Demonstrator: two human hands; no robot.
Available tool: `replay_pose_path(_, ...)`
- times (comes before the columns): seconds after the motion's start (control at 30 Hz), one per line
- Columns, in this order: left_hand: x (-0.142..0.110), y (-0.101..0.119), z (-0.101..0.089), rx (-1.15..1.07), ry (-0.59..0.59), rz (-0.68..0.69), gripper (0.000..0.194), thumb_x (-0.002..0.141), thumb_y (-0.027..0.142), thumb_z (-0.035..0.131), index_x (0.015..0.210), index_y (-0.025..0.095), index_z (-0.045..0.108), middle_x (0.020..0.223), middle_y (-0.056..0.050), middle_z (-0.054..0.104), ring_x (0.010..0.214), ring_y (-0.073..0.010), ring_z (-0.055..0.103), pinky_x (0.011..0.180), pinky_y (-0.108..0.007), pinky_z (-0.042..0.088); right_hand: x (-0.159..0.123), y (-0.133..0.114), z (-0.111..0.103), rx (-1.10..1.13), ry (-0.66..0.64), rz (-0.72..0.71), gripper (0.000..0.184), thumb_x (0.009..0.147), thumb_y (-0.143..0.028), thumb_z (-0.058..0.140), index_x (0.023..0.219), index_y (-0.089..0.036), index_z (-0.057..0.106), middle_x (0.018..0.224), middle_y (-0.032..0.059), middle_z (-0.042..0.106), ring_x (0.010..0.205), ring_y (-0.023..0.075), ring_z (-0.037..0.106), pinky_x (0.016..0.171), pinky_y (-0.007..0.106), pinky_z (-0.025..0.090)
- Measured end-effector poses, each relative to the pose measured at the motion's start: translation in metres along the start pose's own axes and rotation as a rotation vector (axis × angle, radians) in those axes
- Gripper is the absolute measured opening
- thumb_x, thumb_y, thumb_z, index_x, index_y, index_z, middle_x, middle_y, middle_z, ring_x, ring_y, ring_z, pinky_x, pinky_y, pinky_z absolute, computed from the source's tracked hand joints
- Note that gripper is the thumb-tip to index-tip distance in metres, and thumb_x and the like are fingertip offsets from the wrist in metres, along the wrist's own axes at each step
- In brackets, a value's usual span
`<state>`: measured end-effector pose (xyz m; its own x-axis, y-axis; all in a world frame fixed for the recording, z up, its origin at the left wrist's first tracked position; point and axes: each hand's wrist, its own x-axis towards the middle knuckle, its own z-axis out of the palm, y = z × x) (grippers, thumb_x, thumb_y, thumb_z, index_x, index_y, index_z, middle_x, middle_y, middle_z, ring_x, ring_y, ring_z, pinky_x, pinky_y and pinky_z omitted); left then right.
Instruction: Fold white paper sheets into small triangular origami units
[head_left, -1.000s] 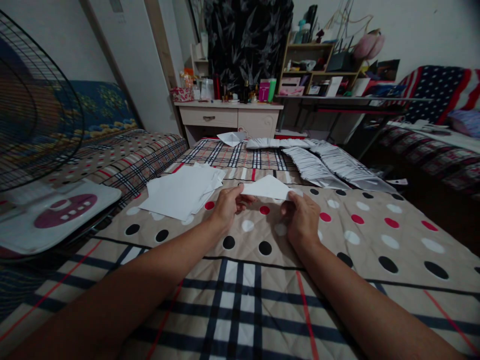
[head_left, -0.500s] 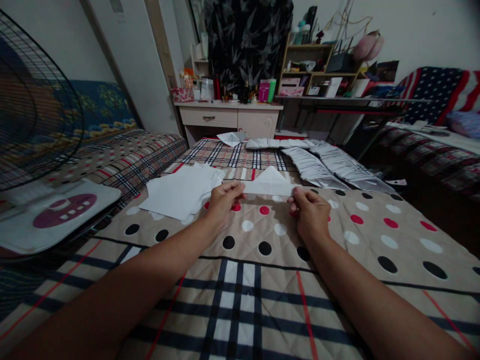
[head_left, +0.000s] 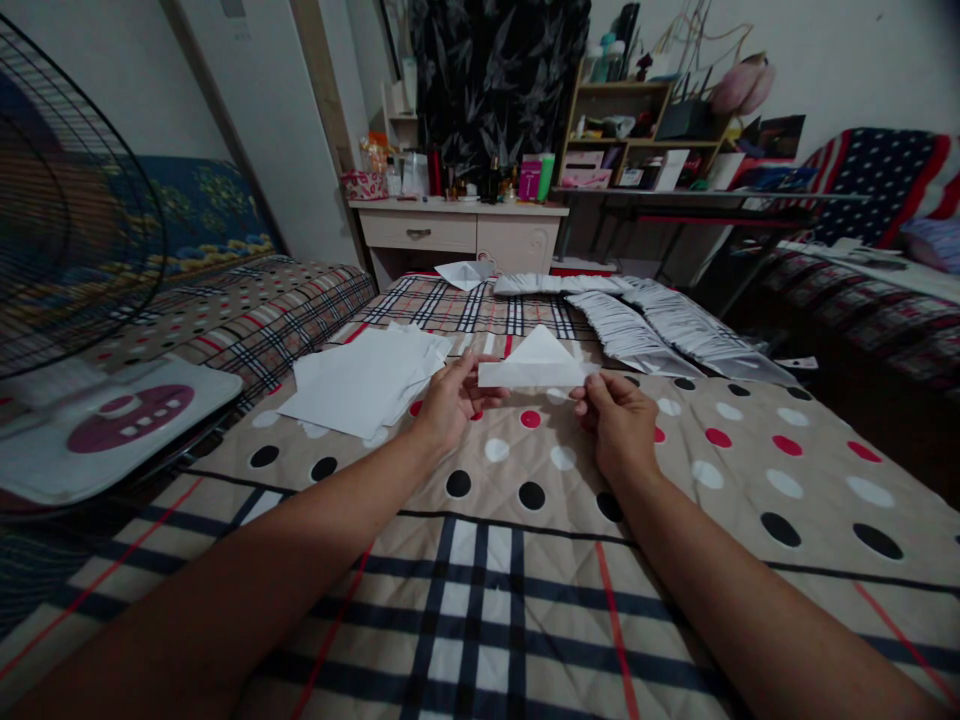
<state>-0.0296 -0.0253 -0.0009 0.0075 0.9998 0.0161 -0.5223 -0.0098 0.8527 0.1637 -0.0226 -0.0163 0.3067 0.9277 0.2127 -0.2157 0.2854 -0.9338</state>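
A white sheet of paper folded like a paper hat [head_left: 536, 362], a triangle above a straight band, is held up over the bed. My right hand [head_left: 621, 415] pinches the right end of its band between thumb and finger. At the other end my left hand [head_left: 454, 400] has its fingers apart, with the fingertips behind and below the paper's left corner; whether they touch it is hard to see. Left of that hand lies a pile of loose white sheets [head_left: 360, 380]. Rows of folded white papers [head_left: 637, 335] lie beyond my right hand.
Under everything is a bed with a dotted and checked cover [head_left: 555, 600]. A single folded paper [head_left: 463, 274] lies near its far edge. At left stands a fan [head_left: 67, 210] with a white base. A dresser [head_left: 420, 232] and a cluttered shelf [head_left: 637, 140] are behind.
My left thumb and fingers have opened off the left end of the folded paper, which now shows its whole left corner. My right hand keeps its pinch.
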Motion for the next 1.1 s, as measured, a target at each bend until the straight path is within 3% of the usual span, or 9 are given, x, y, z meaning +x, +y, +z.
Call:
replay_pose_path(0.1, -0.001, 0.000, 0.002, 0.002, -0.039, -0.020, 0.052, 0.073, 0.057, 0.070, 0.096, 0.011, 0.065, 0.075, -0.007, 0.070, 0.060, -0.0167, 0.068, 0.051, -0.022, 0.051, 0.000, 0.002, -0.001, -0.003, -0.008, -0.004, 0.026, 0.069, -0.041, 0.076, 0.076, -0.017, 0.066, 0.064, -0.0011, 0.065, 0.046, 0.0071, 0.050, 0.041, 0.018, 0.037)
replay_pose_path(0.2, -0.003, 0.000, 0.004, 0.030, -0.068, 0.010, 0.045, 0.065, 0.047, 0.080, 0.092, 0.013, 0.067, 0.078, -0.006, 0.070, 0.068, -0.0175, 0.070, 0.055, -0.022, 0.051, 0.000, 0.001, 0.000, 0.013, -0.008, 0.014, 0.024, 0.069, -0.038, 0.076, 0.077, -0.017, 0.067, 0.065, -0.0005, 0.066, 0.047, 0.0072, 0.053, 0.042, 0.018, 0.039)
replay_pose_path(0.37, -0.003, -0.004, 0.004, 0.157, -0.078, 0.133, 0.028, 0.063, 0.031, 0.082, 0.082, 0.013, 0.073, 0.089, -0.006, 0.072, 0.077, -0.0140, 0.067, 0.071, -0.025, 0.054, -0.001, -0.004, 0.001, 0.097, -0.022, 0.086, 0.034, 0.068, -0.037, 0.076, 0.096, -0.018, 0.068, 0.071, 0.0013, 0.070, 0.052, 0.0099, 0.061, 0.044, 0.018, 0.044)
replay_pose_path(0.47, 0.000, -0.008, 0.000, 0.255, -0.063, 0.194, 0.025, 0.063, 0.029, 0.081, 0.083, 0.015, 0.074, 0.089, -0.005, 0.073, 0.072, -0.0116, 0.064, 0.070, -0.024, 0.052, 0.000, -0.006, 0.001, 0.141, -0.033, 0.131, 0.040, 0.070, -0.047, 0.073, 0.097, -0.017, 0.067, 0.071, 0.0024, 0.070, 0.051, 0.0111, 0.062, 0.040, 0.018, 0.043)
replay_pose_path(0.73, 0.002, -0.009, -0.006, 0.614, -0.147, 0.448, 0.020, 0.068, 0.016, 0.074, 0.088, 0.017, 0.073, 0.099, -0.007, 0.073, 0.094, -0.0194, 0.065, 0.080, -0.030, 0.052, -0.002, -0.005, 0.003, 0.073, -0.058, 0.123, 0.040, 0.067, -0.045, 0.077, 0.096, -0.019, 0.068, 0.083, 0.0011, 0.067, 0.056, 0.0102, 0.063, 0.045, 0.019, 0.046)
replay_pose_path(0.87, -0.003, -0.006, -0.003, 0.772, -0.225, 0.596, 0.019, 0.069, 0.009, 0.070, 0.086, 0.017, 0.073, 0.101, -0.009, 0.070, 0.099, -0.0205, 0.063, 0.080, -0.032, 0.053, -0.002, -0.001, 0.003, -0.028, -0.140, 0.101, 0.041, 0.063, -0.037, 0.080, 0.098, -0.020, 0.068, 0.085, 0.0015, 0.066, 0.062, 0.0122, 0.060, 0.050, 0.023, 0.047)
replay_pose_path(0.97, -0.010, -0.003, 0.003, 0.772, -0.256, 0.603, 0.024, 0.071, 0.009, 0.068, 0.093, 0.019, 0.073, 0.110, -0.009, 0.065, 0.106, -0.0210, 0.060, 0.084, -0.032, 0.052, -0.001, 0.002, 0.002, -0.076, -0.150, 0.061, 0.038, 0.061, -0.028, 0.078, 0.097, -0.020, 0.068, 0.082, 0.0013, 0.065, 0.062, 0.0121, 0.054, 0.051, 0.024, 0.044)
replay_pose_path(1.1, -0.019, 0.002, 0.008, 0.597, -0.304, 0.496, 0.035, 0.075, 0.016, 0.065, 0.109, 0.021, 0.070, 0.121, -0.010, 0.061, 0.110, -0.0230, 0.059, 0.093, -0.035, 0.049, 0.000, 0.003, 0.002, -0.039, -0.119, 0.054, 0.036, 0.062, -0.022, 0.073, 0.097, -0.020, 0.067, 0.082, 0.0013, 0.065, 0.064, 0.0119, 0.053, 0.052, 0.023, 0.040)
